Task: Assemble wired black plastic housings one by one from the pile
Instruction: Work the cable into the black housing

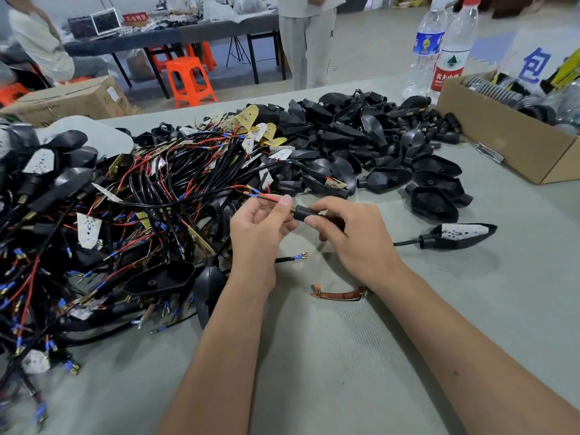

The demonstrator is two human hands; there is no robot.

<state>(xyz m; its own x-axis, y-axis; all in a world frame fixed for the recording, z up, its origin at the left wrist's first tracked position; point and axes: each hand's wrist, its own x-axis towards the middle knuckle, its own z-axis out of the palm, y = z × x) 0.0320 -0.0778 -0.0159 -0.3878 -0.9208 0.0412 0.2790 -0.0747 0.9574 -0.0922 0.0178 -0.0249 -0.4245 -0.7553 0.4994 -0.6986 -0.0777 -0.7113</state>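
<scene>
Hidden, cropped and blurred parts

Most of the black housing (317,216) buried inside the right hand (351,237) — only the ribbed stem showing past the fingers. Lower layers of the wire tangle (131,215) covered by strands above; left edge smeared and cut by the frame. Cardboard box (514,139) cropped at right, contents too indistinct to name. Red sign (135,17) — lettering too small to read.

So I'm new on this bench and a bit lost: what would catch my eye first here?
The tangle of red and black wires heaped on the left, then the pile of black housings behind. At centre, the left hand pinches wire ends against a black stem gripped by the right hand.
</scene>
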